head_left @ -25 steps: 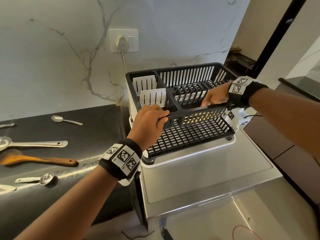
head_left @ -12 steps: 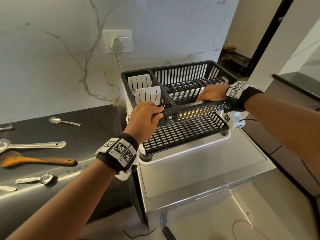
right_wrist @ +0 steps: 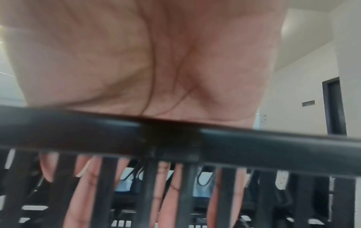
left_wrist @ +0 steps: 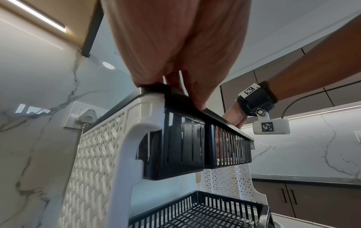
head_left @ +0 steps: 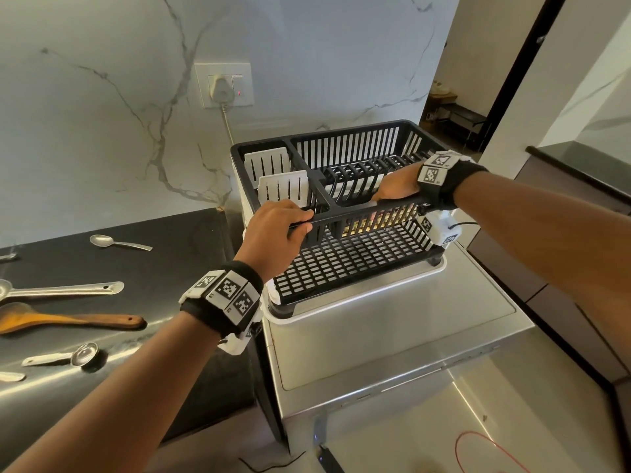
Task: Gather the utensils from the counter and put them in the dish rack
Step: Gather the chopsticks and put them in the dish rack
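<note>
A two-tier black and white dish rack (head_left: 345,141) stands on a steel appliance top. My left hand (head_left: 276,230) grips the front rim of the upper tier near its left corner, and from the left wrist view my left hand (left_wrist: 187,86) curls over the black rim (left_wrist: 195,106). My right hand (head_left: 396,187) grips the same rim further right, its fingers (right_wrist: 168,192) hanging behind the slats. On the dark counter at left lie a small spoon (head_left: 117,242), a long steel ladle (head_left: 65,290), a wooden spatula (head_left: 68,320) and a measuring spoon (head_left: 65,357).
A steel appliance top (head_left: 392,329) carries the rack, right of the black counter (head_left: 177,254). A plugged wall socket (head_left: 223,85) with its cord is behind the rack. Another utensil tip (head_left: 10,376) shows at the left edge. A red wire (head_left: 491,448) lies on the floor.
The view has shifted slightly left and down. Both hands keep their grip on the rack's front rim; the rack looks slightly nearer the wall.
</note>
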A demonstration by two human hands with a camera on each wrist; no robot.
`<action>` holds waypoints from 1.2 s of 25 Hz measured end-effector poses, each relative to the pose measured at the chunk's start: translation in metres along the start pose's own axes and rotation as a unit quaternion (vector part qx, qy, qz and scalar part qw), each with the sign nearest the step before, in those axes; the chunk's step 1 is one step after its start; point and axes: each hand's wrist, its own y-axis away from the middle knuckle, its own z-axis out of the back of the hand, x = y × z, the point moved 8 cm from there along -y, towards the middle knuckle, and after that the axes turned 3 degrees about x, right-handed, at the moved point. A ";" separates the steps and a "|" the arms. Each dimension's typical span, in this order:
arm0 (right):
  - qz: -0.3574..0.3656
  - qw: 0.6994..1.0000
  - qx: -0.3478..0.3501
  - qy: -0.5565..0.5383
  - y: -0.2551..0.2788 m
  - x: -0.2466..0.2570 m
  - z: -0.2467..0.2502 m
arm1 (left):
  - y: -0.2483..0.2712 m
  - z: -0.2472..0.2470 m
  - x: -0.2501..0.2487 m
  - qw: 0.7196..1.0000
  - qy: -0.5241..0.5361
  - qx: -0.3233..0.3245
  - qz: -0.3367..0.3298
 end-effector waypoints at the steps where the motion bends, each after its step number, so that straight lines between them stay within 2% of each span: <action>1: -0.016 1.000 -0.005 0.000 0.002 -0.006 0.002 | 0.000 0.000 0.000 1.000 0.000 -0.002 -0.001; 3: -0.026 1.000 -0.007 -0.004 0.003 -0.012 0.002 | 0.000 0.000 0.000 1.000 0.000 -0.003 -0.003; 5: -0.004 1.000 -0.014 -0.002 0.000 -0.015 0.004 | -0.001 -0.001 0.000 1.000 -0.001 -0.003 -0.001; 8: 0.011 0.994 -0.059 -0.089 -0.003 -0.018 0.011 | 0.000 -0.001 0.000 1.000 -0.001 -0.004 0.000; 14: 0.005 0.993 0.009 -0.121 -0.015 -0.015 -0.004 | 0.000 0.000 0.001 1.000 0.002 -0.006 0.002; 17: 0.019 0.993 -0.025 -0.113 -0.014 -0.016 0.005 | 0.000 -0.001 0.001 1.000 0.004 -0.005 0.003; 19: -0.016 0.990 -0.087 -0.113 -0.015 -0.036 0.015 | 0.000 -0.002 0.001 1.000 0.006 -0.006 0.004; 21: -0.091 0.986 -0.128 -0.054 -0.016 -0.068 0.019 | 0.000 -0.002 0.000 1.000 0.004 -0.007 0.003; 24: -0.174 0.976 -0.123 -0.036 -0.016 -0.101 0.014 | 0.000 -0.002 -0.001 1.000 0.004 -0.005 0.001; 30: -0.152 0.981 -0.111 -0.043 -0.022 -0.090 0.013 | 0.000 -0.001 0.001 1.000 0.005 -0.008 0.004</action>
